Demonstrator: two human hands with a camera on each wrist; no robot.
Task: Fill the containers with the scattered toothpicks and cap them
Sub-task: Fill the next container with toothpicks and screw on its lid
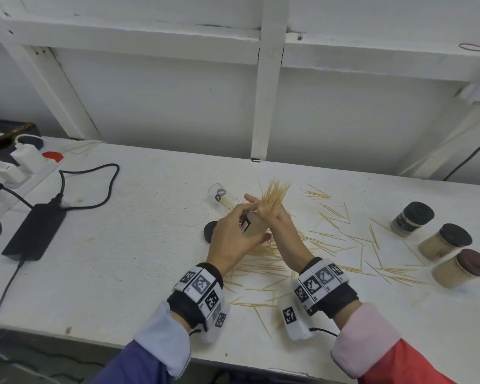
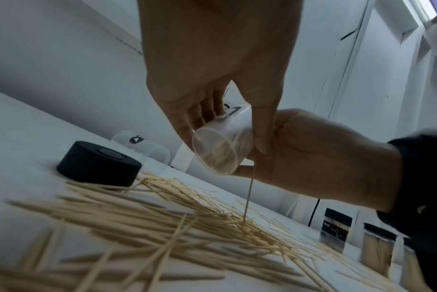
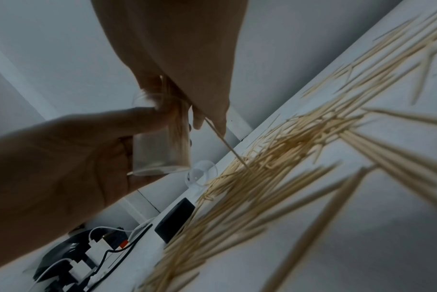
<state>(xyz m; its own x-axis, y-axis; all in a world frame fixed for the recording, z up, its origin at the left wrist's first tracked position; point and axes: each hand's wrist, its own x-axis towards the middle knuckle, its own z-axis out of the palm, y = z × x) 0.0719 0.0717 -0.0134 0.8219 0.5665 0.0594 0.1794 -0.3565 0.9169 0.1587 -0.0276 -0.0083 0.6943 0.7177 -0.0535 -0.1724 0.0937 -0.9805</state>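
Note:
My left hand grips a clear plastic container above the table, tilted, its round base facing the left wrist camera. My right hand holds a fanned bundle of toothpicks at the container's mouth; some sticks lie inside the container. One toothpick hangs down from the hands to the pile. Scattered toothpicks cover the table beneath and to the right. A black cap lies left of the hands. A second clear container lies on its side behind them.
Three filled, capped containers stand at the right. A black power adapter with cables and a power strip with chargers occupy the left. A white wall runs along the table's far edge.

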